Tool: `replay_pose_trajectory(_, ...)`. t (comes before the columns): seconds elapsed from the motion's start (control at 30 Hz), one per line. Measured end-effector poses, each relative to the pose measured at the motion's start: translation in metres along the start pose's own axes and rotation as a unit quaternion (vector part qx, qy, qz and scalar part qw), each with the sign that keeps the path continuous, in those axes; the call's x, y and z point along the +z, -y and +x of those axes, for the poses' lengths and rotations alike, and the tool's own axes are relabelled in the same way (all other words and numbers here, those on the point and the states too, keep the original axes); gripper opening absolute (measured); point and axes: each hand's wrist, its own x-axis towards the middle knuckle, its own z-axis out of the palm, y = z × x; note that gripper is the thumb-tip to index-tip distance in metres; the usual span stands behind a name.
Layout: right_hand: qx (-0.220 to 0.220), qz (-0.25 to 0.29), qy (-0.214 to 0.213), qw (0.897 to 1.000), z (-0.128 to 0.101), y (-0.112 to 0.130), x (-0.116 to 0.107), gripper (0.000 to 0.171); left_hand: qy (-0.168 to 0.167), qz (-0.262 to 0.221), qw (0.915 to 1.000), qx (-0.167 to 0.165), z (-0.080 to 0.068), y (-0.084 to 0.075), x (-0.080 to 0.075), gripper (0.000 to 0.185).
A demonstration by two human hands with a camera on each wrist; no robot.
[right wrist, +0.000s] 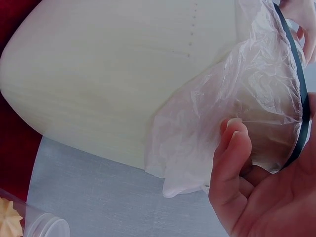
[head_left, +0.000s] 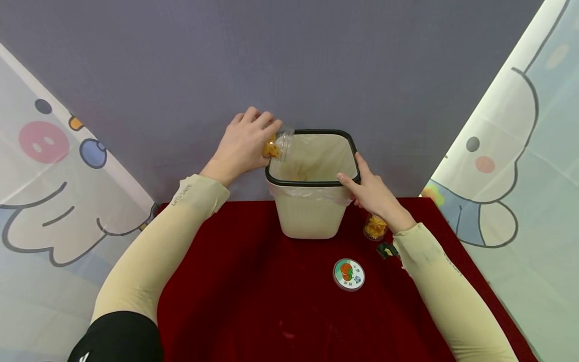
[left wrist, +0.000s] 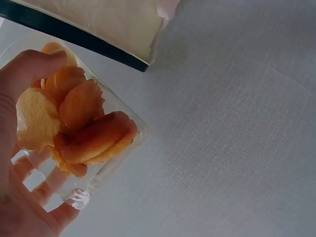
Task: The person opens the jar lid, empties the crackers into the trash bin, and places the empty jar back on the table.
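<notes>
My left hand (head_left: 248,143) grips a clear jar (head_left: 279,143) of orange snack pieces, tipped with its mouth over the left rim of a cream waste bin (head_left: 309,213). In the left wrist view the jar (left wrist: 84,128) lies in the fingers (left wrist: 29,66), the pieces piled inside, just below the bin's black rim (left wrist: 74,34). My right hand (head_left: 362,188) holds the bin's right rim (head_left: 355,151). In the right wrist view its fingers (right wrist: 232,153) curl over the plastic liner (right wrist: 232,98) and the black rim (right wrist: 296,89).
The bin stands at the far edge of a red cloth (head_left: 253,291). A second clear jar (head_left: 374,227) of yellow cookies stands by my right wrist, also in the right wrist view as the jar (right wrist: 34,224). A round lid (head_left: 349,274) lies flat nearer me. Curtains hang at both sides.
</notes>
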Motion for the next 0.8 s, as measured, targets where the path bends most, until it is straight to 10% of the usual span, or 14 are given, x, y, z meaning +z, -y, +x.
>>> replay_pose_trajectory(0.8, 0.001, 0.005, 0.001, 1.0, -0.0001, 0.0001, 0.0002, 0.098, -0.048, 0.036, 0.9975, 0.039, -0.0029, 0.0015, 0.0039, 0.079)
